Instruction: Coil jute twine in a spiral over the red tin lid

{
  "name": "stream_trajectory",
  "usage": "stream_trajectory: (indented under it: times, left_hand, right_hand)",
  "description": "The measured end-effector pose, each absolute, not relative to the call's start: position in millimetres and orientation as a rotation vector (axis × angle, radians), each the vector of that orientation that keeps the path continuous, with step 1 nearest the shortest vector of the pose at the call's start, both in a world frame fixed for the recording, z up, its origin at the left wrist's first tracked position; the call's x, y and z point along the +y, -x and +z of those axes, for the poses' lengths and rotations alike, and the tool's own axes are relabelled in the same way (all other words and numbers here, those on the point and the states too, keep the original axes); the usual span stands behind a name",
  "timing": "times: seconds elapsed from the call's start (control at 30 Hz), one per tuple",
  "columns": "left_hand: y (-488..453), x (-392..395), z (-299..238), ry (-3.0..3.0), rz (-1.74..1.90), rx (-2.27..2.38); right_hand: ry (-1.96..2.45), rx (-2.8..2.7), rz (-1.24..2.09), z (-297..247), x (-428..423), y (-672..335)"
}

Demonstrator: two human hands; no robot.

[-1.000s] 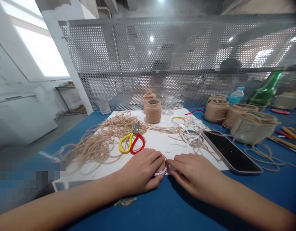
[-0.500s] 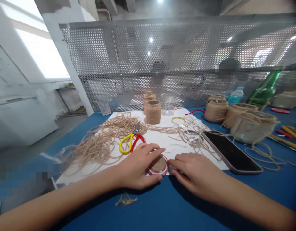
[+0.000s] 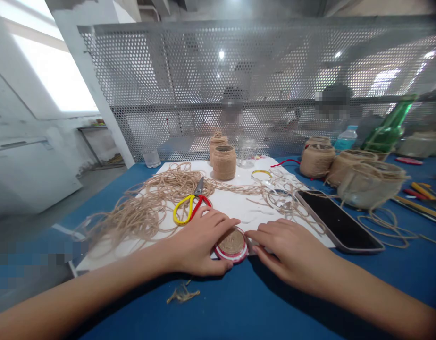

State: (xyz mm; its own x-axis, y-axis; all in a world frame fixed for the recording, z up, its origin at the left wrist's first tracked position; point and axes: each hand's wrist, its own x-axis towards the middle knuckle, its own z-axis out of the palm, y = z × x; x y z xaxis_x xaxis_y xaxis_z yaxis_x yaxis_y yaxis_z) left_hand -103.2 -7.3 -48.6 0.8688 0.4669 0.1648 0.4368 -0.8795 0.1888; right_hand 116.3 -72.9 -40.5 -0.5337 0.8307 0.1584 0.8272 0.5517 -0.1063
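Note:
A round jar lid (image 3: 231,242) with a red and white rim lies flat at the near edge of the white paper. Coiled brown twine covers its top. My left hand (image 3: 204,243) is curved around the lid's left side, index finger at the far edge and thumb at the near edge. From the other side, my right hand (image 3: 285,252) brings its index fingertip to the rim; its thumb is apart, below the finger. The remaining right fingers are bent and partly hidden. Just beyond my left hand lie scissors (image 3: 192,206) with one yellow and one red handle.
Loose twine (image 3: 143,212) is heaped on the left of the paper (image 3: 235,205). Twine-wrapped jars (image 3: 224,163) stand at the back. On the right are a phone (image 3: 340,222), a jar (image 3: 372,186), a green bottle (image 3: 388,130) and tools. A perforated screen (image 3: 189,85) rises behind.
My left thumb has slid slightly left along the near rim, so more of the lid shows. My right hand stays by the rim. The whole view has shifted a little.

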Motion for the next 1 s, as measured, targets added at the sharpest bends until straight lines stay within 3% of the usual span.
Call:
stream_trajectory:
  times: [1.0]
  left_hand:
    - [102.5,-7.3,-47.4,-2.998,0.382,0.752]
  right_hand:
    - [1.400,-2.641,-0.011,-44.2,-70.3,-116.4]
